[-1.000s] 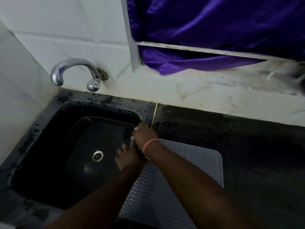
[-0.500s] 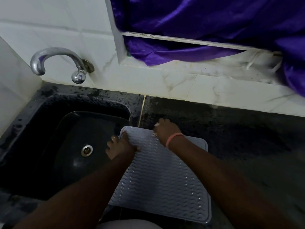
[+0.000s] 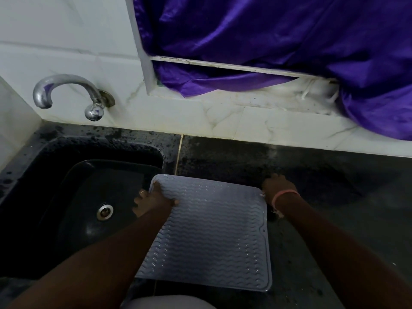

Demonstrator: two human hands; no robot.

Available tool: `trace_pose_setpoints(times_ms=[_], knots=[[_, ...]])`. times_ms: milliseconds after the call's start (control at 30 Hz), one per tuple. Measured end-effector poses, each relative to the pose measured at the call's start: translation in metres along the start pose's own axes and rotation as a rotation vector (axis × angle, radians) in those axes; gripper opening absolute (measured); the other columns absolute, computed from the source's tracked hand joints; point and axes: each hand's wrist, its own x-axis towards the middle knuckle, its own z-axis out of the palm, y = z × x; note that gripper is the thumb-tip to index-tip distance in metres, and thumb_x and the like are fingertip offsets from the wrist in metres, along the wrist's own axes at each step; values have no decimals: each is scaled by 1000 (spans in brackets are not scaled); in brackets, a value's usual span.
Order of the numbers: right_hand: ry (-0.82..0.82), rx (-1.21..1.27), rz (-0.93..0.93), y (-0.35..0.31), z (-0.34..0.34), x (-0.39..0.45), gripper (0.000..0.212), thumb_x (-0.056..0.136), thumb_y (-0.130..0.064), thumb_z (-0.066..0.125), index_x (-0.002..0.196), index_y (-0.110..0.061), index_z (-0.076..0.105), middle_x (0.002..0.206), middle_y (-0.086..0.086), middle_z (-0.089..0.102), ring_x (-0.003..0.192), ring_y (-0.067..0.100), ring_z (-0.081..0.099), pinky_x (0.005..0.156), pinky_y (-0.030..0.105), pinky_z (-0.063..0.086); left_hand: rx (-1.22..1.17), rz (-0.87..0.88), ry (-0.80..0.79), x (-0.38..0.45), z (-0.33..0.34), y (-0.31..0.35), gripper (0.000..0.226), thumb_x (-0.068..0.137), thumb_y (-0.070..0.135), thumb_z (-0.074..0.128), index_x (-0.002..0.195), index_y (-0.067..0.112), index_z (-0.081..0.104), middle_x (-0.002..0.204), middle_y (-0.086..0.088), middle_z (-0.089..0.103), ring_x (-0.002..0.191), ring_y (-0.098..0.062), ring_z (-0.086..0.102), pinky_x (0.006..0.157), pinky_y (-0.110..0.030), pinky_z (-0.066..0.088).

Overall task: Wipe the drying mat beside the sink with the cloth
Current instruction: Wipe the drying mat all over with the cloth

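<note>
one drying mat (image 3: pixel 214 237), two hands apparently gripping its far corners.

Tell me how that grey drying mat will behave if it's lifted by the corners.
The drying mat looks thin and rubbery, so it will probably sag. Its left edge overhangs the sink, so it may slide in. Glints suggest wetness; likely slippery.

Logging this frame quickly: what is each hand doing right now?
Left hand: closed on the drying mat, at its far left corner.
Right hand: at the mat's far right corner; whether it holds the mat cannot be told.
</note>
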Motion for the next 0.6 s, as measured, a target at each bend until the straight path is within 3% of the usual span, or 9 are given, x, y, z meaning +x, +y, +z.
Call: trace_pose_setpoints(times_ms=[167,267,367,467,600], knots=[[66,8,86,-17,-20,-5,38,94,-17,64,131,-12,61,140,19,48,132,38,44,102,49,48,-123,17,-18,0,-1,-13,109,72,75,66,155,40,6,155,-21,31,140,-43,33,111,-62,26],[141,55,-85,-70,-41,-5,39,91,-10,65,130,-8,61,140,22,46,130,41,44,101,50,50,-358,-1,-7,4,-4,-31,81,91,60,56,156,24,22,152,-18,40,137,-38,42,111,-58,33],[267,101,-331,-149,-55,-7,33,93,-8,59,126,-6,63,134,22,49,124,40,49,100,47,51,-527,-57,19,15,-10,-51,35,104,23,46,134,7,53,135,-17,58,119,-28,57,107,-44,43],[344,67,-513,-233,-60,-6,33,97,-9,52,128,-3,62,136,24,49,123,43,49,98,48,50,-699,-24,-20,18,-20,-60,32,99,8,54,130,5,62,126,-19,64,112,-34,62,101,-48,50],[398,-24,-630,-302,-62,3,29,94,-11,59,121,-5,68,152,26,35,134,46,36,103,53,41,-721,56,-53,20,-28,-63,29,96,-3,54,122,-3,65,122,-24,66,113,-37,63,90,-34,49]])
